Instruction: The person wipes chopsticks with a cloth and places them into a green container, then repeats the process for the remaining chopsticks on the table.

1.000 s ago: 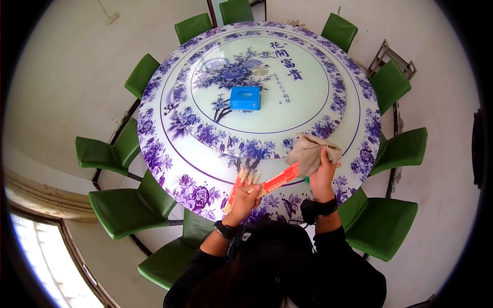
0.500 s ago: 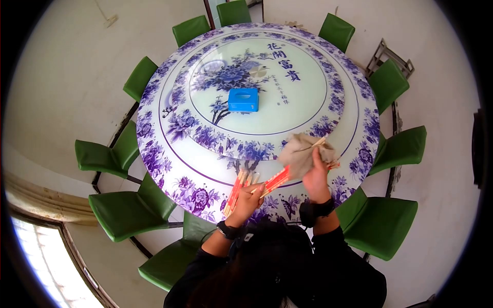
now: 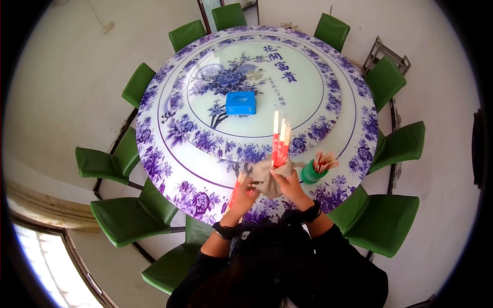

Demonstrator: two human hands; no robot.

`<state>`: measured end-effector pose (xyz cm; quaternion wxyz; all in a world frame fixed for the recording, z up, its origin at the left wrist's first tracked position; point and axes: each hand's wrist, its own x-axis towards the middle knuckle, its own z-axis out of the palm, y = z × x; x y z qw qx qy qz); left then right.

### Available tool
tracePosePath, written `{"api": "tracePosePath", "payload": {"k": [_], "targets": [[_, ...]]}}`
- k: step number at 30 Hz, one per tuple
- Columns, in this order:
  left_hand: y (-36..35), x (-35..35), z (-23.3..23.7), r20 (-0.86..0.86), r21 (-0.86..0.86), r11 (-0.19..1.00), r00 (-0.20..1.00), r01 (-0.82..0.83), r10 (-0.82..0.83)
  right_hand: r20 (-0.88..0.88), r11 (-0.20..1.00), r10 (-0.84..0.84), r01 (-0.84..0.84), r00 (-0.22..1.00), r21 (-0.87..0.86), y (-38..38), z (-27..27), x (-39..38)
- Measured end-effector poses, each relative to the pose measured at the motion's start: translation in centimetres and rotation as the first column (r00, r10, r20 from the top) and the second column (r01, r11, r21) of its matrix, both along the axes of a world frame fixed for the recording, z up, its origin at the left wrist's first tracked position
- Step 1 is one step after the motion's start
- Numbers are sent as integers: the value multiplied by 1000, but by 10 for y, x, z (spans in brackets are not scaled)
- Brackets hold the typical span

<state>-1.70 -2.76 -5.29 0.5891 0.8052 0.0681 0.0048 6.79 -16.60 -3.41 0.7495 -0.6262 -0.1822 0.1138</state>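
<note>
My right hand [image 3: 288, 184] grips a bundle of red-and-pale chopsticks [image 3: 279, 140] together with a grey-brown cloth [image 3: 266, 177]; the sticks point away from me over the table. My left hand [image 3: 242, 197] rests on another bunch of chopsticks [image 3: 236, 186] lying on the table near its front edge, and also touches the cloth's left end. A green holder [image 3: 310, 173] with more chopsticks [image 3: 325, 160] stands just right of my right hand.
The big round table [image 3: 169, 154] has a blue flower pattern and a raised glass turntable [image 3: 308, 82] with a blue box [image 3: 241, 102] on it. Green chairs [image 3: 128, 213] ring the table closely. A metal rack [image 3: 382, 54] stands at the far right.
My right hand came down and left from over the holder, the cloth now bunched low between both hands. The held chopsticks swung from lying diagonally to pointing away from me. The green holder is uncovered.
</note>
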Motion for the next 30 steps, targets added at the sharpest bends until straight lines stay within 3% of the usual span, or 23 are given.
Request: {"api": "tracePosePath", "payload": {"k": [2,4,6,7,8,10,11,12,14,15,18,19,22,23,24,25,28,30], "targets": [[15,7,3,133,-306,946,979,-106,152,44,960,171,-157,984,-232,-13,-2,7],[16,9,29,125,-357,926,976,-122,177,8,923,256,-242,967,-298,-21,-1,8],[10,12,52,218,-597,802,955,-32,200,-77,755,479,-455,875,-472,-28,-1,8],[11,14,56,225,-660,748,969,73,103,-130,695,549,-538,825,-478,-28,5,6],[12,14,57,224,-660,747,970,77,98,-131,697,545,-535,828,-478,-26,4,4],[12,16,58,282,-827,463,948,318,-147,-125,667,659,-653,741,-359,-24,1,-1],[8,13,59,156,-859,479,984,181,-92,-127,667,650,-643,749,-378,-27,-3,-4],[7,15,53,155,-860,475,982,187,-105,-128,675,639,-633,758,-378,-28,-4,-5],[6,22,35,297,-871,335,928,360,-225,-203,556,666,-659,717,-506,-33,-8,-8],[-4,22,44,193,-854,462,971,238,-143,-182,602,639,-633,747,-486,-32,-13,-12],[-12,29,47,147,-904,387,983,180,-113,-174,698,583,-599,794,-393,-45,-10,-21],[-16,30,53,123,-900,414,990,140,-68,-177,705,574,-593,799,-389,-50,-5,-21],[-18,43,67,155,-920,368,988,134,26,-199,677,558,-581,806,-452,-76,-7,-18],[-22,47,75,149,-908,403,987,112,62,-144,702,523,-521,840,-486,-87,-19,-17],[-24,52,76,147,-909,402,988,114,53,-87,722,488,-458,868,-518,-93,-20,-16],[-25,56,75,175,-904,403,984,143,44,-122,779,436,-442,892,-444,-100,-20,-17],[-29,72,84,216,-897,402,976,185,33,-160,775,351,-382,923,-503,-127,-9,-17],[-29,86,94,281,-889,405,953,216,109,-103,809,256,-272,961,-521,-155,-55,-25]]}}
